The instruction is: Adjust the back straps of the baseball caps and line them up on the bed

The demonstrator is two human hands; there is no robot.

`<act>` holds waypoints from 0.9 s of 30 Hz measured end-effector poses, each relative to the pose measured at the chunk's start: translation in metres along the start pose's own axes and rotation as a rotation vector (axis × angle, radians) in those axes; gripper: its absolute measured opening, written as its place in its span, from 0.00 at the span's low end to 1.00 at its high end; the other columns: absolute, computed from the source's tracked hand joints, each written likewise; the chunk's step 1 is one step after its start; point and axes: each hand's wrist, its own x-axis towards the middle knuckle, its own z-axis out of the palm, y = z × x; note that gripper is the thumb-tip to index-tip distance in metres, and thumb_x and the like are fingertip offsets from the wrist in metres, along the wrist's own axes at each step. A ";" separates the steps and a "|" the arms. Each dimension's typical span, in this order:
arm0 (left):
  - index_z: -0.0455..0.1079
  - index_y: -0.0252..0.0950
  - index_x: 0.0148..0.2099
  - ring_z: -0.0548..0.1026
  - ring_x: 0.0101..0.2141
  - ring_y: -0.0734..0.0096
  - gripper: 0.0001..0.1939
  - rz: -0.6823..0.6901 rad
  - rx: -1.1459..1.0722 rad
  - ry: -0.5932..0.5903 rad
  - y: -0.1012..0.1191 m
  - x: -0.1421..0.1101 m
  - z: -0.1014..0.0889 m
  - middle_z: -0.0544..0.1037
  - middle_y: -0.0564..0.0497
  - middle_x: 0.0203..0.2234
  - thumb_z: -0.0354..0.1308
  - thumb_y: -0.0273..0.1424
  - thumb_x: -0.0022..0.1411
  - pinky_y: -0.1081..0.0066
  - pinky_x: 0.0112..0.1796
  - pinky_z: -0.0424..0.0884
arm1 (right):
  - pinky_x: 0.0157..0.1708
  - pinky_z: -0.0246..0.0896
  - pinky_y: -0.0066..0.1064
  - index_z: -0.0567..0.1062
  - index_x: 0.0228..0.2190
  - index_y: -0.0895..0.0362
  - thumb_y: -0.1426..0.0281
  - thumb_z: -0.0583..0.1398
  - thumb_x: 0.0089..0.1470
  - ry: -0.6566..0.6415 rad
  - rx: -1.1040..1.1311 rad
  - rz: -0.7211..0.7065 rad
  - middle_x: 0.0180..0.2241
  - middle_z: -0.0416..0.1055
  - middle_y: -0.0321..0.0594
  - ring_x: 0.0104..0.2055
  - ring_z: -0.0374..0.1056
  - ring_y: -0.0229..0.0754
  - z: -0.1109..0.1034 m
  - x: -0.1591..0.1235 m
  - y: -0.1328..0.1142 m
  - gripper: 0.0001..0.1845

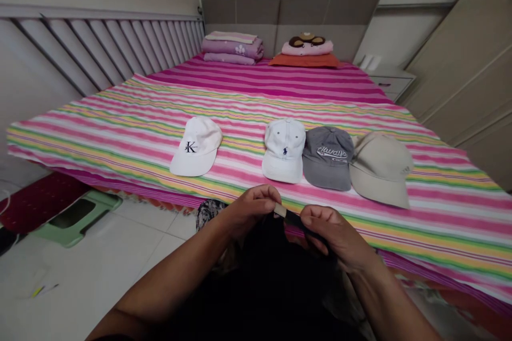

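Observation:
Just in front of the bed edge, a black strap (pixel 300 221) with a beige end stretches between my two hands. My left hand (pixel 253 206) pinches the beige end with thumb and fingertips. The dark length is gripped by my right hand (pixel 334 232), thumb on top. Whether the strap joins the black mass below it, I cannot tell. Beyond my hands lie a white cap with a small rider logo (pixel 284 150), a dark grey lettered cap (pixel 328 157) and a beige cap (pixel 380 168), side by side. Farther left sits a white cap marked K (pixel 198 145).
The caps rest on a striped sheet (pixel 120 117) over the bed. Folded purple bedding (pixel 234 49) and a pink pillow (pixel 308 48) on orange fabric (pixel 304 60) lie by the headboard (pixel 256 10). A green stool (pixel 80 221) stands on the floor at left.

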 end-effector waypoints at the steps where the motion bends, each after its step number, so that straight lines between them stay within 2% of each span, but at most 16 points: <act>1: 0.65 0.32 0.32 0.68 0.22 0.76 0.19 0.016 0.031 0.005 -0.001 -0.001 0.000 0.71 0.52 0.21 0.66 0.36 0.39 0.75 0.26 0.59 | 0.14 0.32 0.24 0.65 0.18 0.58 0.57 0.61 0.44 -0.006 0.009 0.005 0.07 0.55 0.26 0.11 0.44 0.27 0.000 0.001 0.001 0.18; 6: 0.64 0.33 0.32 0.67 0.22 0.79 0.16 0.089 0.161 0.087 -0.004 -0.006 0.000 0.71 0.54 0.21 0.66 0.31 0.40 0.77 0.25 0.58 | 0.13 0.29 0.25 0.65 0.18 0.59 0.58 0.61 0.43 -0.018 0.034 0.010 0.06 0.54 0.25 0.10 0.42 0.27 0.002 0.003 0.000 0.18; 10: 0.65 0.33 0.32 0.68 0.22 0.78 0.16 0.095 0.173 0.088 -0.005 -0.005 0.002 0.72 0.53 0.22 0.66 0.31 0.41 0.76 0.26 0.59 | 0.13 0.29 0.24 0.65 0.18 0.59 0.59 0.62 0.44 -0.029 0.058 0.014 0.06 0.54 0.26 0.10 0.41 0.27 0.005 0.003 -0.003 0.17; 16: 0.68 0.32 0.30 0.67 0.21 0.80 0.16 0.090 0.156 0.120 -0.010 -0.002 0.002 0.72 0.55 0.20 0.68 0.29 0.35 0.77 0.25 0.60 | 0.12 0.29 0.23 0.65 0.17 0.59 0.59 0.62 0.42 -0.037 0.077 0.021 0.08 0.55 0.26 0.10 0.41 0.26 0.009 0.004 -0.005 0.18; 22: 0.71 0.33 0.29 0.68 0.22 0.80 0.15 0.069 0.115 0.091 -0.014 -0.005 0.004 0.74 0.55 0.20 0.69 0.26 0.34 0.78 0.27 0.61 | 0.13 0.32 0.23 0.68 0.20 0.61 0.58 0.62 0.44 -0.058 0.022 -0.008 0.11 0.57 0.28 0.12 0.44 0.26 0.012 0.005 -0.004 0.18; 24: 0.72 0.33 0.31 0.69 0.23 0.78 0.16 0.054 0.086 0.063 -0.011 -0.007 0.004 0.74 0.53 0.21 0.68 0.30 0.36 0.77 0.27 0.62 | 0.13 0.32 0.23 0.68 0.20 0.60 0.58 0.62 0.44 -0.052 0.009 -0.018 0.11 0.58 0.28 0.13 0.45 0.26 0.011 0.005 -0.004 0.17; 27: 0.74 0.31 0.32 0.71 0.25 0.71 0.21 0.077 0.009 0.003 -0.004 -0.010 0.005 0.75 0.48 0.23 0.62 0.45 0.42 0.73 0.29 0.64 | 0.13 0.32 0.23 0.68 0.19 0.60 0.59 0.61 0.45 -0.054 0.002 -0.020 0.11 0.57 0.28 0.12 0.44 0.26 0.010 0.004 -0.004 0.17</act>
